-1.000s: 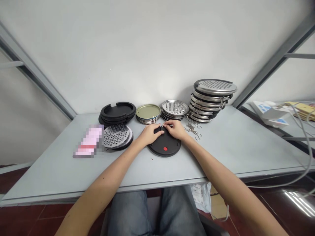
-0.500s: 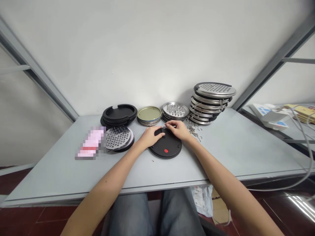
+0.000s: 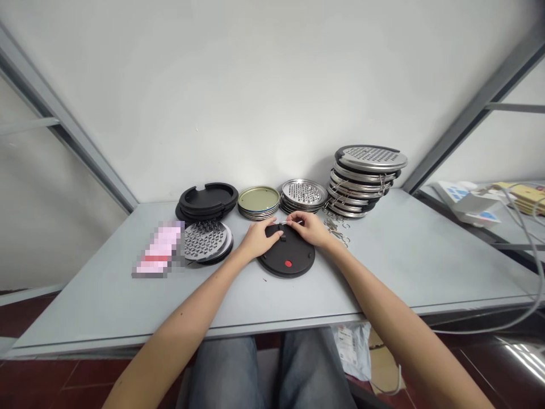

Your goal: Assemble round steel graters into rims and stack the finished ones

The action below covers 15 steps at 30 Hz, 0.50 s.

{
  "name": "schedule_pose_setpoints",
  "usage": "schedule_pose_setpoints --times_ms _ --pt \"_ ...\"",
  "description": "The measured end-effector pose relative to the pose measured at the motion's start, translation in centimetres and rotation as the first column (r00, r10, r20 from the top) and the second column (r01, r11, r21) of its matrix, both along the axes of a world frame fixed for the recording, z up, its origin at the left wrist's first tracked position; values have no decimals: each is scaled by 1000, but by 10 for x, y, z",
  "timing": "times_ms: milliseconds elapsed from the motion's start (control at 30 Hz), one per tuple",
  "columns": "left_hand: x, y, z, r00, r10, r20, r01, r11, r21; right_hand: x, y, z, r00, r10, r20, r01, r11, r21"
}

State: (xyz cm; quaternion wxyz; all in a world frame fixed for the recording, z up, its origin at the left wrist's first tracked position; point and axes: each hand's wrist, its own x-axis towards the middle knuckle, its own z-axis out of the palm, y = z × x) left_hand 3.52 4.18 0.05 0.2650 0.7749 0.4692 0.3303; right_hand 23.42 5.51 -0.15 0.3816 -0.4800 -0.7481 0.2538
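Observation:
A round black plastic disc [image 3: 288, 253] with a red dot and small pegs lies on the table in front of me. My left hand [image 3: 259, 237] grips its far left rim, thumb across the top near a small raised black tab [image 3: 283, 237]. At the far rim, my right hand [image 3: 314, 229] pinches a thin, shiny metal piece [image 3: 288, 222], apparently a wire hook like those lying nearby; its end against the disc is partly hidden by the fingers. Several loose metal hooks [image 3: 338, 228] lie scattered just right of my right hand.
Along the wall stand black round frames [image 3: 208, 199], olive-gold discs [image 3: 259, 199], metal grater discs [image 3: 303, 194] and a tall leaning stack of assembled graters [image 3: 366, 182]. Patterned plates [image 3: 206, 241] and a blurred pink item [image 3: 159, 250] lie left. A white cable [image 3: 489, 328] hangs at the right.
The view has shifted slightly. Both hands stay on the disc's far edge, with only small finger movements; the left thumb has drawn back a little from the tab.

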Motion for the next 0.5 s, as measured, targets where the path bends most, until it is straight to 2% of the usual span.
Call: schedule_pose_setpoints --times_ms 300,400,500 --pt "1 -1 0 999 -7 -33 8 1000 30 -3 3 -6 998 -42 -36 43 999 27" --pt "0 -1 0 1000 -4 -19 5 1000 19 -3 5 -7 996 -28 -81 26 999 -22" --pt "-1 -2 1 1000 -12 -1 12 1000 4 -4 6 -8 978 -15 -208 -5 996 -92"
